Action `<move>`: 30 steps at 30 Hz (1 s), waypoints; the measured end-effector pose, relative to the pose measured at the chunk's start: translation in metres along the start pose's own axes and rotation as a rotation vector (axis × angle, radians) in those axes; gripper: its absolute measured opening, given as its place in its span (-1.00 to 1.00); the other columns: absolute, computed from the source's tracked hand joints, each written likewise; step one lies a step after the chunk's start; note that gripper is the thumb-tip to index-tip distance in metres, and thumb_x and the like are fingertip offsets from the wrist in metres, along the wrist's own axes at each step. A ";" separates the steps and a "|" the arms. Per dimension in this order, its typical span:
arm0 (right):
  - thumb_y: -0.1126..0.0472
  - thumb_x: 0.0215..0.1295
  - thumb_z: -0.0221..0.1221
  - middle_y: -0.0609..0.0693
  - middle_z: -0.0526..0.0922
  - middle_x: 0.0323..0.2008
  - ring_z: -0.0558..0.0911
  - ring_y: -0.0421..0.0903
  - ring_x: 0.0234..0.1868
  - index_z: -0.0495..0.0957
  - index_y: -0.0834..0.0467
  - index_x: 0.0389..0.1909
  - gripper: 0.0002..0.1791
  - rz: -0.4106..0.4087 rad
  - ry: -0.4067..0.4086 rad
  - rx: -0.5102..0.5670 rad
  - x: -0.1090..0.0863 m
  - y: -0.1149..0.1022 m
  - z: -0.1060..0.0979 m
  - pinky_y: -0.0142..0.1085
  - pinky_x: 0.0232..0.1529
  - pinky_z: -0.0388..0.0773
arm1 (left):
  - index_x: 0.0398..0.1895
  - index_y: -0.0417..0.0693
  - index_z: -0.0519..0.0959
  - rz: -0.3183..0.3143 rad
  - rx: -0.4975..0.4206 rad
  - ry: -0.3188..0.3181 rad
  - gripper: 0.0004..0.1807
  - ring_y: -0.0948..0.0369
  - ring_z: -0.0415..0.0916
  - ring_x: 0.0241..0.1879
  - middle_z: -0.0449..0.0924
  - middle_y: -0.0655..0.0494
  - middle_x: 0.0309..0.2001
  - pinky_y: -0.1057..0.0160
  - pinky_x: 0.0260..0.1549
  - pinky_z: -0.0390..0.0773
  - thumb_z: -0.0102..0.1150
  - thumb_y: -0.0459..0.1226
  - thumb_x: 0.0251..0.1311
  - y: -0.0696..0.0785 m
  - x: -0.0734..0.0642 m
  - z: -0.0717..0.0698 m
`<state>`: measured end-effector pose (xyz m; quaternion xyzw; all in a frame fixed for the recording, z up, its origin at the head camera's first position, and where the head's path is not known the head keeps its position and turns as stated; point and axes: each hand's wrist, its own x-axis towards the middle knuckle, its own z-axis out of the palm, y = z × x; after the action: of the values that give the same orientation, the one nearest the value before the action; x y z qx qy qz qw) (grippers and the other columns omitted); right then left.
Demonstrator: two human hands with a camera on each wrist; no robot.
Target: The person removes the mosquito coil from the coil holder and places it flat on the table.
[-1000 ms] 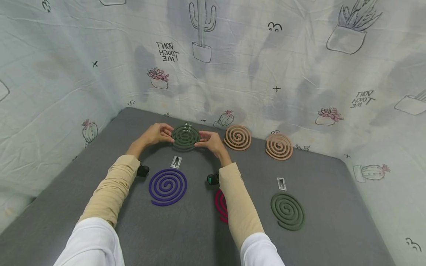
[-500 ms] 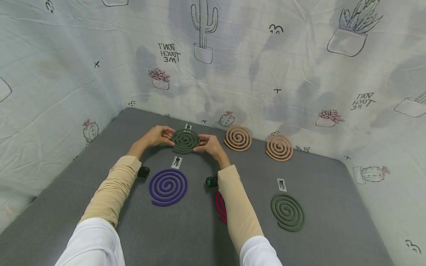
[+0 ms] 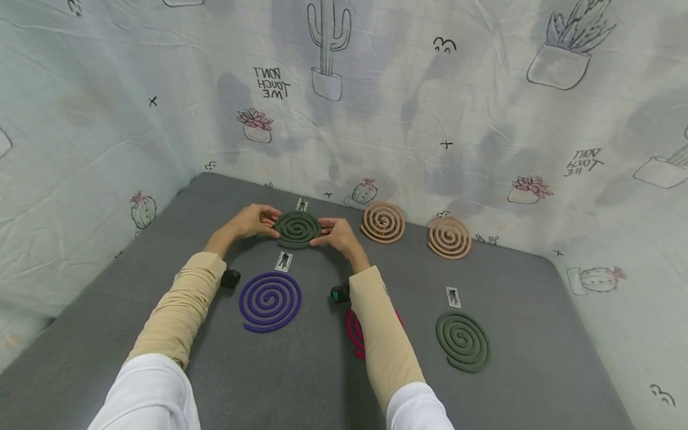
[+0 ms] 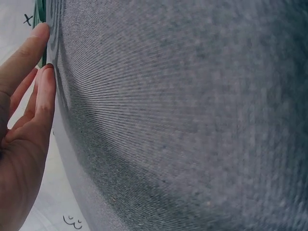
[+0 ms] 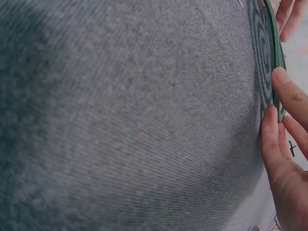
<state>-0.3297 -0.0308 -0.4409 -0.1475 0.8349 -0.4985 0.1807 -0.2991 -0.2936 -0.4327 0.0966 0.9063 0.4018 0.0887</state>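
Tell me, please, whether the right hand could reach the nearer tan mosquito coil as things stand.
Probably not while the right hand holds the dark green mosquito coil, though nothing visible blocks its way to the nearer tan coil.

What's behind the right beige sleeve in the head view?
Behind the sleeve, a red coil lies on the table; its left part and a sliver at right show. Its middle, and anything else there, is covered.

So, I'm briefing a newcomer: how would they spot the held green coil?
Scan the grey table toward its far side, left of two tan coils. There, the left hand and right hand hold this green coil; its green twin lies untouched.
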 end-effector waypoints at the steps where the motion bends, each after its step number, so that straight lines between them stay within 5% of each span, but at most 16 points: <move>1: 0.44 0.36 0.47 0.24 0.54 0.52 0.57 0.19 0.46 0.47 0.36 0.53 -0.26 0.003 -0.001 -0.017 0.001 -0.001 0.000 -0.07 0.49 0.60 | 0.47 -0.59 0.40 -0.003 0.005 -0.003 -0.32 -0.39 0.55 0.35 0.48 -0.58 0.39 -0.21 0.36 0.65 0.44 -0.45 0.39 0.000 0.000 0.000; 30: 0.38 0.27 0.56 0.24 0.71 0.34 0.74 0.11 0.29 0.62 0.34 0.39 -0.34 0.074 0.044 -0.217 0.008 -0.013 0.004 -0.15 0.38 0.69 | 0.44 -0.61 0.44 -0.022 0.035 -0.055 -0.35 -0.38 0.56 0.35 0.53 -0.57 0.36 -0.19 0.37 0.64 0.44 -0.50 0.36 0.000 0.009 -0.004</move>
<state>-0.3346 -0.0433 -0.4319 -0.1244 0.8926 -0.4013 0.1637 -0.3093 -0.2945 -0.4308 0.0992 0.9115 0.3819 0.1165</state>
